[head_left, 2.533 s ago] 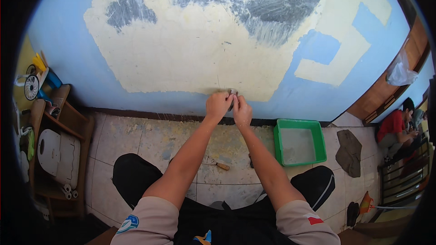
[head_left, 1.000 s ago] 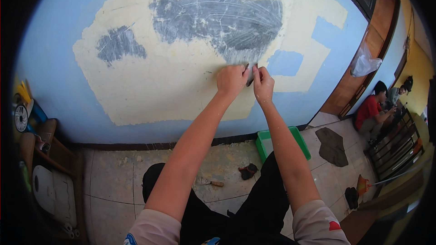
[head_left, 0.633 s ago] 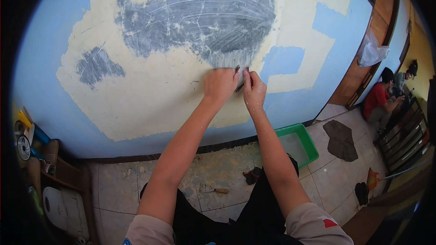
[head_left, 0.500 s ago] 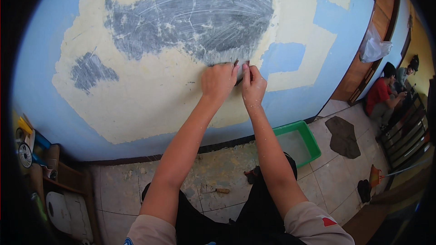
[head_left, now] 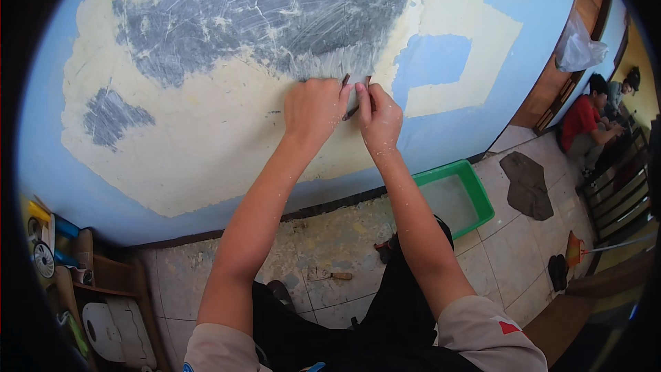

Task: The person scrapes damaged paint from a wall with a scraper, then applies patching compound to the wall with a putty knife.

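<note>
Head view looks down on a wall [head_left: 206, 158] that fills most of the frame: its blue paint is scraped away in a broad irregular patch of chalky cream plaster, with a rough grey area [head_left: 275, 14] of bare render, streaked by curved scratch marks, in the upper middle. Below it runs a floor [head_left: 502, 248] of pale square tiles, dusty and speckled with debris near the wall's foot. A green rectangular plastic tray [head_left: 482, 200] sits on the tiles against the wall, with a dark flat rag [head_left: 527, 186] just beside it. A small wooden-handled putty knife [head_left: 330, 275] lies on the floor between the person's legs and the wall. At lower left stands a wooden shelf [head_left: 103, 282].

Both hands meet at the edge of the grey area. The left hand [head_left: 313, 107] and right hand [head_left: 379, 120] press a small scraper [head_left: 354, 89] flat to the wall, fingers curled closed around it from either side.
</note>
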Available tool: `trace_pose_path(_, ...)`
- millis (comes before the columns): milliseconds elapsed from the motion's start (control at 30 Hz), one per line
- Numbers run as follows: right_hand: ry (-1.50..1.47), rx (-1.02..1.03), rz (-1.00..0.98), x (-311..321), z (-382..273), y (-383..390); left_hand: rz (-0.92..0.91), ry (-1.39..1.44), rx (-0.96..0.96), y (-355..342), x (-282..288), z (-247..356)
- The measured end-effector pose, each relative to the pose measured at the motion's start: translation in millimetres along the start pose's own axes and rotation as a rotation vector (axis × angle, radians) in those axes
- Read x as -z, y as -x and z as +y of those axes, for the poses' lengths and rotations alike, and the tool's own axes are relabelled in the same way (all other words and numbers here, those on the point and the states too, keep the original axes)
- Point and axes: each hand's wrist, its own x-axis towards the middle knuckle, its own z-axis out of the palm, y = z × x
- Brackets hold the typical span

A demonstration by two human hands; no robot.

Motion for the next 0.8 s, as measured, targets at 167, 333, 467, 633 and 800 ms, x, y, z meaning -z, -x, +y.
trace_pose_path(167,-0.057,-0.037,0.019,2,-16,-23,0.109,0.054,0.018,-10,11,5)
trace_pose_path(333,-0.059,0.010,-0.044,-2,-10,2,-0.088,-0.015,0.029,-9,24,-2)
trace_pose_path(467,-0.271,-0.034,-0.200,3,-3,5,-0.292,0.009,0.027,-5,55,-7)
trace_pose_path(633,-0.200,0.009,-0.591,27,18,-9,-0.555,0.089,-0.027,-3,90,-17)
trace_pose_path(800,0.170,0.056,-1.120,12,50,36,-0.765,0.184,-0.105,-3,105,-16)
